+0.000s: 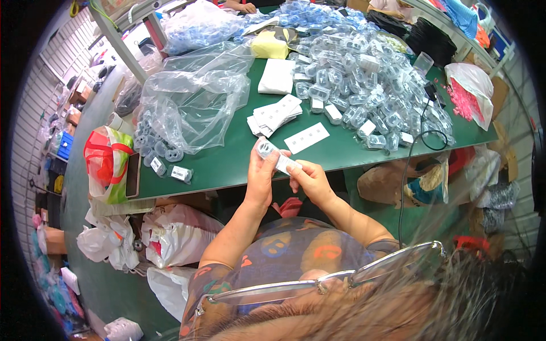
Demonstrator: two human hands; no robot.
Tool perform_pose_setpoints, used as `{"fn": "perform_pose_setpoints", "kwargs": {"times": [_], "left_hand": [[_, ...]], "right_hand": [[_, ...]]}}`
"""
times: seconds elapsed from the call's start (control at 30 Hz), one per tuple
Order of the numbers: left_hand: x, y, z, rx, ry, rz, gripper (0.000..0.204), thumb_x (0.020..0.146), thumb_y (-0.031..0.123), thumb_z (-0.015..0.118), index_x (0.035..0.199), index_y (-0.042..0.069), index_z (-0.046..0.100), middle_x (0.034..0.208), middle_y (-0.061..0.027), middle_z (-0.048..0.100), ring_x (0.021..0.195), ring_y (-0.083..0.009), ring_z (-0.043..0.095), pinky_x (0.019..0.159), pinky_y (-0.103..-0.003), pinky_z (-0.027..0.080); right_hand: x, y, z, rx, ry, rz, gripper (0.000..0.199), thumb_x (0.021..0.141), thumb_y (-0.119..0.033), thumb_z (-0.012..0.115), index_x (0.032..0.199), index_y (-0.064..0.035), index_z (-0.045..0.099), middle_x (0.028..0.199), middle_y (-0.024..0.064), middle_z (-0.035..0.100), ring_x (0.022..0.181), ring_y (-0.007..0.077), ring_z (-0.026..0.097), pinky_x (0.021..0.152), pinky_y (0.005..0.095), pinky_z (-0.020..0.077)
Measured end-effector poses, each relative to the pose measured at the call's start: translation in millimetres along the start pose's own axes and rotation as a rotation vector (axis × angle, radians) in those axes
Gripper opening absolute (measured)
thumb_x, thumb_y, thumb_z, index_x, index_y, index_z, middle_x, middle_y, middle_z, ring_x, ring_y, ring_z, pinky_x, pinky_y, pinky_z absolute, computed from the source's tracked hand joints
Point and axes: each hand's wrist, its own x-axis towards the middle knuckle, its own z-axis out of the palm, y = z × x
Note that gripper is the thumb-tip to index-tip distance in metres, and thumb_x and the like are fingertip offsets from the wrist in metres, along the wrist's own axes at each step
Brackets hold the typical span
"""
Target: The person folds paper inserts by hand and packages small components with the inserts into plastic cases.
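Observation:
Above the table's near edge, my left hand (261, 173) is closed around a small clear plastic package (265, 149) with a ring-shaped part inside. My right hand (312, 181) pinches the white label (286, 165) at the package's near right end, thumb on top. Just beyond my hands, a white label sheet (307, 138) lies flat on the green table (227, 169). A loose stack of label sheets (275, 116) sits behind it. To the left, two labelled packages (181, 174) rest near the edge, beside several clear ring-shaped pieces (152, 141).
A large heap of clear packages (358, 74) covers the table's right and far side. A crumpled clear bag (193, 96) spreads over the left. Behind the sheets lies a white packet (277, 76). A black cable (405, 170) hangs over the right edge. Another person's hand (248, 8) shows at the far side.

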Motion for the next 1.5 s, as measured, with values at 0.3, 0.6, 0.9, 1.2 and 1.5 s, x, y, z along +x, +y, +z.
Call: {"fn": "perform_pose_setpoints", "kwargs": {"times": [0.3, 0.6, 0.9, 1.2, 1.5], "left_hand": [[-5.5, -7.1, 12.9, -0.038, 0.032, 0.037, 0.064, 0.102, 0.016, 0.064, 0.154, 0.009, 0.026, 0.123, -0.0186, 0.067, 0.104, -0.0217, 0.067, 0.084, -0.035, 0.057], [-8.0, 7.1, 12.8, -0.146, -0.03, -0.218, 0.051, 0.102, 0.021, 0.064, 0.143, 0.009, 0.038, 0.13, -0.0186, 0.064, 0.102, -0.0201, 0.066, 0.076, -0.031, 0.057], [-1.1, 3.6, 8.4, -0.196, -0.073, -0.131, 0.054, 0.103, 0.022, 0.061, 0.149, 0.006, 0.038, 0.121, -0.0171, 0.065, 0.093, -0.0194, 0.067, 0.066, -0.03, 0.058], [-6.1, 3.3, 8.4, -0.049, -0.166, -0.238, 0.048, 0.107, 0.037, 0.053, 0.146, 0.01, 0.043, 0.124, -0.0177, 0.066, 0.087, -0.0181, 0.068, 0.049, -0.027, 0.054], [15.5, 1.2, -0.4, -0.352, -0.033, -0.043, 0.038, 0.111, 0.034, 0.046, 0.141, 0.01, 0.046, 0.109, -0.0094, 0.063, 0.102, -0.0235, 0.064, 0.095, -0.043, 0.055]], "right_hand": [[-0.6, 4.1, 7.4, 0.01, 0.045, -0.048, 0.028, 0.106, -0.026, 0.059, 0.086, -0.0066, 0.062, 0.071, -0.0037, 0.055, 0.059, 0.0047, 0.051, 0.052, 0.0228, 0.0438], [-1.5, -1.5, 12.4, 0.115, 0.002, 0.023, 0.027, 0.107, -0.026, 0.057, 0.094, -0.0039, 0.065, 0.076, 0.0004, 0.062, 0.064, 0.0069, 0.057, 0.056, 0.0221, 0.0475], [-5.6, -3.6, 4.8, -0.011, -0.081, 0.015, 0.026, 0.109, -0.023, 0.053, 0.103, -0.0014, 0.066, 0.08, 0.002, 0.065, 0.067, 0.0087, 0.061, 0.059, 0.0228, 0.0497], [-4.4, 0.8, 18.2, 0.128, -0.001, -0.039, 0.028, 0.11, -0.025, 0.051, 0.099, -0.0022, 0.064, 0.078, 0.0029, 0.065, 0.063, 0.0079, 0.06, 0.058, 0.0217, 0.0484], [-3.1, -8.5, 7.0, -0.318, 0.075, -0.2, 0.018, 0.096, -0.019, 0.072, 0.087, -0.006, 0.065, 0.075, 0.004, 0.065, 0.064, 0.0129, 0.061, 0.059, 0.027, 0.0476]]}}
